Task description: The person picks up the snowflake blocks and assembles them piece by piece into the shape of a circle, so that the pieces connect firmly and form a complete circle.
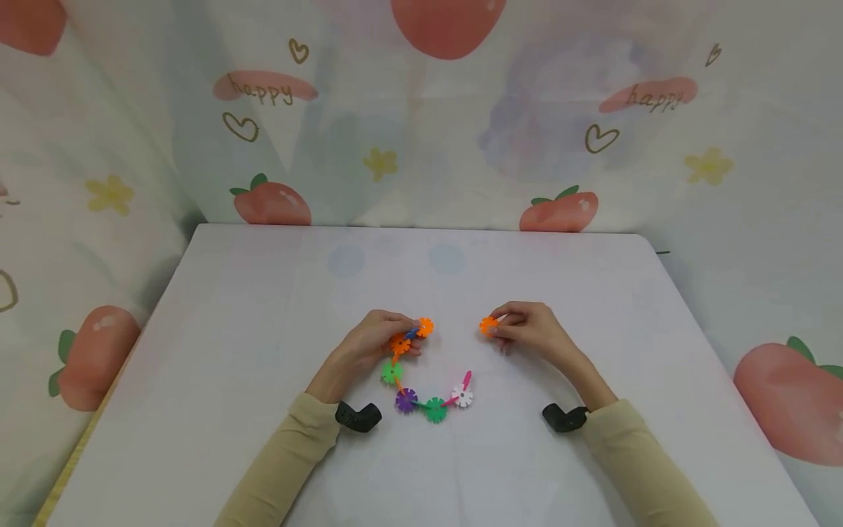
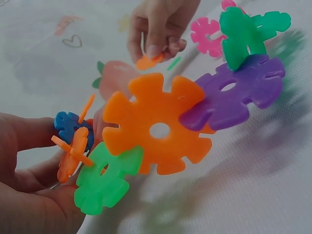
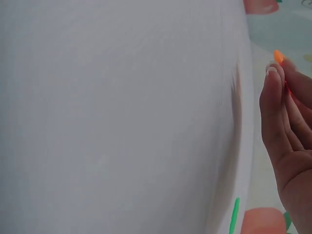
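A curved chain of notched plastic snowflake discs lies in front of me, with orange, blue, light green, purple (image 1: pixel 406 400), green (image 1: pixel 435 410), white (image 1: pixel 463 395) and pink pieces slotted together. My left hand (image 1: pixel 375 335) holds its upper end, thumb and fingers about the blue disc (image 2: pixel 68 126) and a neighbouring orange disc (image 1: pixel 399 344). One more orange disc (image 1: pixel 425 327) tips that end. Across a gap to the right, my right hand (image 1: pixel 533 329) pinches a separate orange disc (image 1: pixel 489 326) between thumb and fingers. In the left wrist view, a large orange disc (image 2: pixel 131 117) joins the light green disc (image 2: pixel 109 183) and the purple one.
The white tabletop (image 1: pixel 566 271) reaches back to a printed cloth (image 1: pixel 421 146) with strawberries and hearts. Black wrist cameras (image 1: pixel 358 417) sit at both cuffs. A thin bright green sliver (image 3: pixel 234 214) shows low in the right wrist view; what it belongs to is unclear.
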The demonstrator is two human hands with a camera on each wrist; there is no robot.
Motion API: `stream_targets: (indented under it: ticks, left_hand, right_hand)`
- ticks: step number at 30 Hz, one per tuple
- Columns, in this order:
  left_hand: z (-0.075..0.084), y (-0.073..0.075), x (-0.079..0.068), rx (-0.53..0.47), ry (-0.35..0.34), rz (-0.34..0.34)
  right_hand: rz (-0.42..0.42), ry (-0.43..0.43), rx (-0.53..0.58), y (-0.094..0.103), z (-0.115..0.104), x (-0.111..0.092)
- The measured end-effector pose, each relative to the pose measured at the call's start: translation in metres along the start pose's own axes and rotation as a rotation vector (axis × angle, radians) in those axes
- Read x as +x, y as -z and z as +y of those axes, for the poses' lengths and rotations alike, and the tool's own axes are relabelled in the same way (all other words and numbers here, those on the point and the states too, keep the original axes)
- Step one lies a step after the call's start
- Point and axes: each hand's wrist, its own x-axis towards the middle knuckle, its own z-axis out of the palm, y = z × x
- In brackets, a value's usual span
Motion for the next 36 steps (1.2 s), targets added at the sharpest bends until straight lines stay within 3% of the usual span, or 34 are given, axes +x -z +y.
stream_targets:
  ticks: [7, 16, 36]
  left_hand:
    - [0.002, -0.001, 0.002, -0.006, 0.011, 0.012]
    - [0.002, -0.001, 0.001, 0.020, 0.000, 0.032]
    - [0.001, -0.007, -0.003, -0.001, -0.009, 0.093]
  right_hand:
    - [0.001, 0.044, -0.010, -0.021, -0.012, 0.009]
    - [-0.008, 0.167, -0.054, -0.044, -0.030, 0.015]
    - [-0.009, 0.310, -0.076, -0.064, -0.037, 0.023]
